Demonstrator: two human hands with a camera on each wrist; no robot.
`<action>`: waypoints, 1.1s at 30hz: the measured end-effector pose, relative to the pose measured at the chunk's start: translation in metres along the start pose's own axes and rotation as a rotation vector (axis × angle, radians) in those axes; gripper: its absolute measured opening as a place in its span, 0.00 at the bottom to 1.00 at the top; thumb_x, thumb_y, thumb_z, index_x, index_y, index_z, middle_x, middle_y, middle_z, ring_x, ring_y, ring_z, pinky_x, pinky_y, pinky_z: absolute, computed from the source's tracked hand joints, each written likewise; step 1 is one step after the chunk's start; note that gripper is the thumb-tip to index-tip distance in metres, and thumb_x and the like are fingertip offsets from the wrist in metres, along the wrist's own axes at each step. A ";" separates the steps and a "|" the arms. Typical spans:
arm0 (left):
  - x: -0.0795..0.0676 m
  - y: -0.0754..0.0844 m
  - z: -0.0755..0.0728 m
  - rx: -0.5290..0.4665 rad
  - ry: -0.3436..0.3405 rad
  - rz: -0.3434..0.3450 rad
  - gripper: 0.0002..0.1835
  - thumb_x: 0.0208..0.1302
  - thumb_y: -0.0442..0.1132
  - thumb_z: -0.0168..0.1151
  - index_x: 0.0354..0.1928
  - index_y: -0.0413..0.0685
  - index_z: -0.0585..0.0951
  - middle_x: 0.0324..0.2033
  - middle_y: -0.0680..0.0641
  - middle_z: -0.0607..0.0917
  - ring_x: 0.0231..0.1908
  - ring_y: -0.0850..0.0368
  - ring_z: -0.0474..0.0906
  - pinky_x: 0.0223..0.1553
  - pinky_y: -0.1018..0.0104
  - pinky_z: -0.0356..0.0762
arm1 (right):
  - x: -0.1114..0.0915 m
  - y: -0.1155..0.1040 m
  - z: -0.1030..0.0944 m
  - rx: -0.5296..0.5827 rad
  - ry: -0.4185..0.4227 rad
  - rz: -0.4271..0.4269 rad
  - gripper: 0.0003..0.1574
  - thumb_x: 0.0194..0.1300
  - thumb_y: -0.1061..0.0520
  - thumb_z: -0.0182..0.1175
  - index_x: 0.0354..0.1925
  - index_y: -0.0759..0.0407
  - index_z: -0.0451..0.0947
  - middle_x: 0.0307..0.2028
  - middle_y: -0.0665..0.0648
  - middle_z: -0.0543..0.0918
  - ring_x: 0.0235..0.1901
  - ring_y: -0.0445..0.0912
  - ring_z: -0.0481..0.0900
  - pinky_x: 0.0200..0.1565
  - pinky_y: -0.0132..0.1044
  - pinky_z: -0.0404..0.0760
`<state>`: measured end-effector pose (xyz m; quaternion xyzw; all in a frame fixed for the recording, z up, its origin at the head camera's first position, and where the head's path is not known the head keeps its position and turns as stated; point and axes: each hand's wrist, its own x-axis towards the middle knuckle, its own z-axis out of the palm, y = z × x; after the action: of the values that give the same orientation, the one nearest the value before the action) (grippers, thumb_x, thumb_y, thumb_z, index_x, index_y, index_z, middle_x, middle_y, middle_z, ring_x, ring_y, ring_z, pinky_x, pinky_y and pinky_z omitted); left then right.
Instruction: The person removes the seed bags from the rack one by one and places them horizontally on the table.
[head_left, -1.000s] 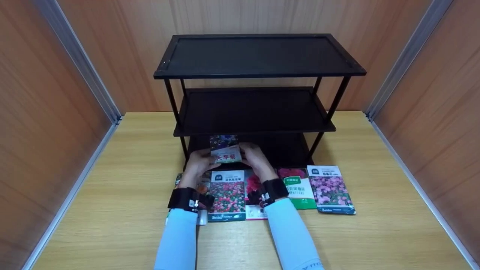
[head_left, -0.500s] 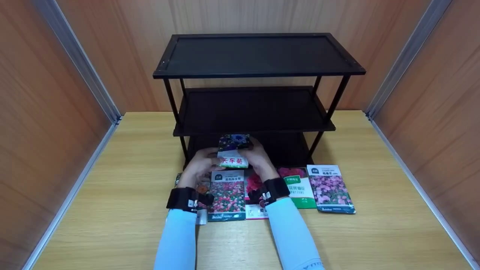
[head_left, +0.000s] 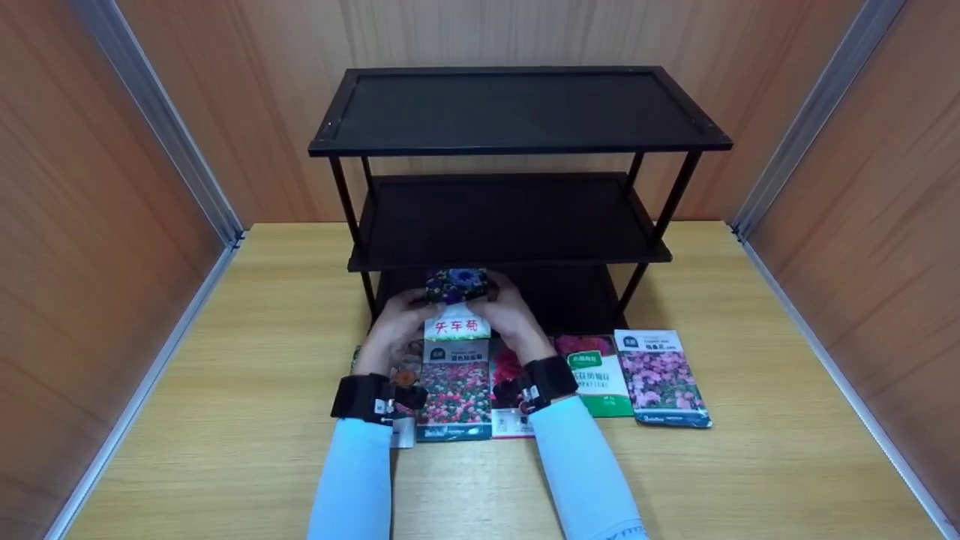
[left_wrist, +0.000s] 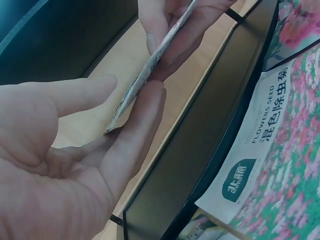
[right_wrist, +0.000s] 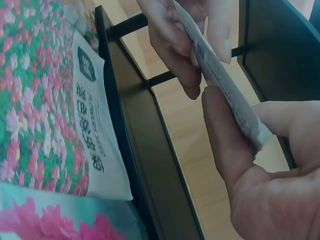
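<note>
A small flower seed packet (head_left: 456, 324), with a blue bloom on its upper part and red lettering on white below, is held up before the rack's lower level. My left hand (head_left: 401, 322) holds its left side, thumb over the front and fingers behind. From the right, my right hand (head_left: 510, 311) pinches the other side between thumb and fingers. The left wrist view shows the packet (left_wrist: 145, 75) nearly edge-on, spanning both hands. Just below the hands lies a packet with pink and white daisies (head_left: 456, 394).
A black three-tier rack (head_left: 517, 112) stands at the back. Along its front lie more seed packets: a red-flowered one (head_left: 512, 427), a green and white one (head_left: 600, 382), and a pink-purple one (head_left: 664, 379) at the right end. My left wrist partly covers the leftmost packet (head_left: 405, 435).
The held packet moved right, then back left and slightly nearer to me, now overlapping the top of the daisy packet. Both hands have kept hold of it.
</note>
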<state>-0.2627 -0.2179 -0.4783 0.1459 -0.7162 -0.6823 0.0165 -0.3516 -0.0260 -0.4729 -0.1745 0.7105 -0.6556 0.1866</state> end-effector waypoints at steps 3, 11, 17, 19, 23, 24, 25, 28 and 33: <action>-0.002 0.002 -0.002 0.048 0.023 0.006 0.41 0.77 0.37 0.65 0.84 0.34 0.59 0.75 0.28 0.72 0.62 0.44 0.80 0.63 0.52 0.83 | -0.002 -0.002 0.002 -0.010 -0.018 0.009 0.52 0.71 0.67 0.64 0.86 0.59 0.54 0.41 0.55 0.81 0.35 0.44 0.78 0.40 0.32 0.79; -0.007 0.007 -0.013 0.191 -0.008 0.047 0.40 0.76 0.36 0.66 0.82 0.31 0.61 0.74 0.25 0.74 0.69 0.33 0.79 0.62 0.53 0.85 | -0.009 -0.010 0.000 -0.023 -0.039 0.071 0.48 0.72 0.59 0.61 0.84 0.62 0.56 0.41 0.54 0.78 0.34 0.45 0.76 0.40 0.38 0.80; -0.016 0.014 -0.024 0.203 -0.024 0.032 0.41 0.75 0.36 0.67 0.83 0.33 0.60 0.76 0.27 0.71 0.72 0.33 0.76 0.65 0.52 0.83 | -0.013 -0.014 0.000 -0.053 -0.044 0.095 0.39 0.76 0.57 0.60 0.79 0.64 0.65 0.59 0.64 0.82 0.47 0.52 0.87 0.53 0.45 0.92; -0.020 0.017 -0.027 0.218 -0.032 0.022 0.42 0.75 0.37 0.67 0.83 0.34 0.59 0.76 0.27 0.71 0.72 0.33 0.76 0.67 0.50 0.82 | -0.015 -0.015 0.000 -0.050 -0.051 0.099 0.37 0.76 0.58 0.61 0.78 0.65 0.67 0.60 0.67 0.82 0.50 0.55 0.88 0.55 0.47 0.93; -0.027 0.022 -0.033 0.304 -0.054 0.030 0.41 0.77 0.39 0.65 0.83 0.32 0.59 0.74 0.26 0.73 0.70 0.32 0.78 0.66 0.45 0.84 | -0.018 -0.018 0.002 -0.058 -0.069 0.103 0.35 0.75 0.59 0.62 0.75 0.66 0.69 0.58 0.66 0.83 0.49 0.55 0.88 0.54 0.46 0.93; -0.029 0.024 -0.035 0.313 -0.058 0.028 0.40 0.78 0.39 0.64 0.82 0.31 0.59 0.74 0.25 0.73 0.69 0.32 0.78 0.66 0.45 0.85 | -0.018 -0.019 0.003 -0.065 -0.074 0.105 0.34 0.75 0.59 0.62 0.74 0.66 0.70 0.58 0.66 0.83 0.48 0.54 0.87 0.53 0.46 0.93; -0.031 0.025 -0.036 0.323 -0.061 0.022 0.39 0.78 0.39 0.64 0.82 0.30 0.59 0.74 0.25 0.73 0.68 0.32 0.79 0.65 0.44 0.85 | -0.019 -0.020 0.004 -0.073 -0.079 0.106 0.34 0.75 0.58 0.62 0.74 0.66 0.70 0.58 0.66 0.83 0.47 0.53 0.87 0.53 0.46 0.93; -0.040 0.030 -0.042 0.330 -0.065 -0.003 0.38 0.79 0.37 0.62 0.82 0.29 0.60 0.73 0.26 0.75 0.62 0.39 0.83 0.63 0.45 0.86 | -0.021 -0.021 0.010 -0.104 -0.097 0.114 0.33 0.75 0.58 0.62 0.73 0.66 0.70 0.59 0.65 0.82 0.47 0.50 0.86 0.55 0.49 0.92; -0.053 0.038 -0.051 0.388 -0.060 -0.027 0.35 0.78 0.33 0.63 0.80 0.26 0.62 0.58 0.31 0.83 0.40 0.53 0.85 0.46 0.55 0.90 | -0.026 -0.023 0.022 -0.130 -0.131 0.163 0.30 0.74 0.57 0.62 0.69 0.66 0.70 0.56 0.64 0.82 0.47 0.53 0.87 0.60 0.58 0.90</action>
<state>-0.2080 -0.2547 -0.4287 0.1354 -0.8325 -0.5356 -0.0422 -0.3186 -0.0338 -0.4505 -0.1702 0.7497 -0.5780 0.2736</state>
